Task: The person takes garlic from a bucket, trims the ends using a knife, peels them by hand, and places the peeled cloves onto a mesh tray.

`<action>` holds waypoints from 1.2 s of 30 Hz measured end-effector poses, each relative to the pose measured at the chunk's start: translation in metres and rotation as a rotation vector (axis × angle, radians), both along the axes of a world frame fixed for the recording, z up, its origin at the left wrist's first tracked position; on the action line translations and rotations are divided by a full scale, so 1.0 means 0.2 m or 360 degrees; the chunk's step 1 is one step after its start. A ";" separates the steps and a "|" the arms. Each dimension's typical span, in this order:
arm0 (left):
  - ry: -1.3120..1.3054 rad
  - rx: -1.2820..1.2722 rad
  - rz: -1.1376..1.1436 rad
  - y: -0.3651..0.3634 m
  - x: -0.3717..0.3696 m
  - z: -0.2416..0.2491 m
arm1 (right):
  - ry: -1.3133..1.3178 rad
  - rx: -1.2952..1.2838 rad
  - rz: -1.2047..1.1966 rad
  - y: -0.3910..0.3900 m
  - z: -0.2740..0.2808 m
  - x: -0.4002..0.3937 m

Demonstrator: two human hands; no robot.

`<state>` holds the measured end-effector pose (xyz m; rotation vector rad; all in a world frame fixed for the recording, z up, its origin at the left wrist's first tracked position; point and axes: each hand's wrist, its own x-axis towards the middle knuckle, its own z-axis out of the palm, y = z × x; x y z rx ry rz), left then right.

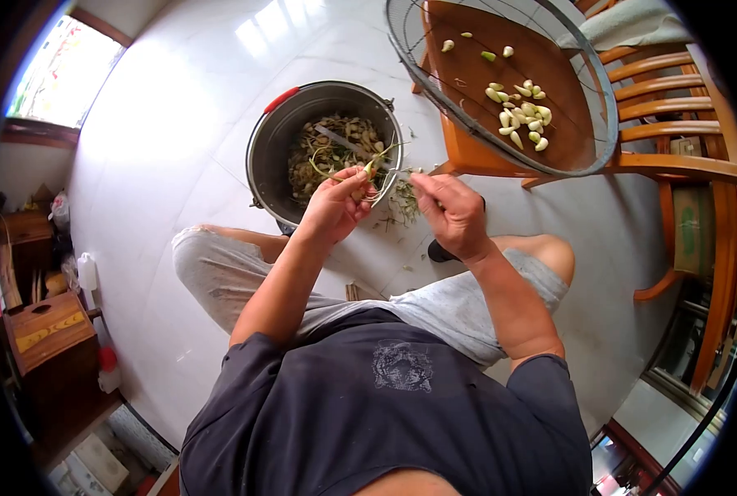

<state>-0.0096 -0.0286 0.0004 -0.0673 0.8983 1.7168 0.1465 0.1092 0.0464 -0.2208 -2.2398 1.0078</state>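
Observation:
Over the near right rim of a grey metal bucket (257,157), my left hand (335,202) is closed round a garlic bulb (368,169) with a long green sprout and stringy roots. My right hand (454,217) is just to the right, its fingertips pinched together; whether something small is between them is too small to tell. Inside the bucket lie many papery peelings (348,136). Peeled cloves (535,126) rest in a round wire-mesh basket (606,99) at the upper right.
The basket sits on a wooden chair (662,159). Scraps (405,202) lie on the tiled floor right of the bucket. My bent legs flank the near floor. A wooden box (48,332) stands at the far left.

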 end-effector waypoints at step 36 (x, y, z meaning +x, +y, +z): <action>-0.0110 0.0061 -0.0379 0.17 0.15 0.05 | -0.0751 -0.0385 -0.0611 0.15 -0.17 0.42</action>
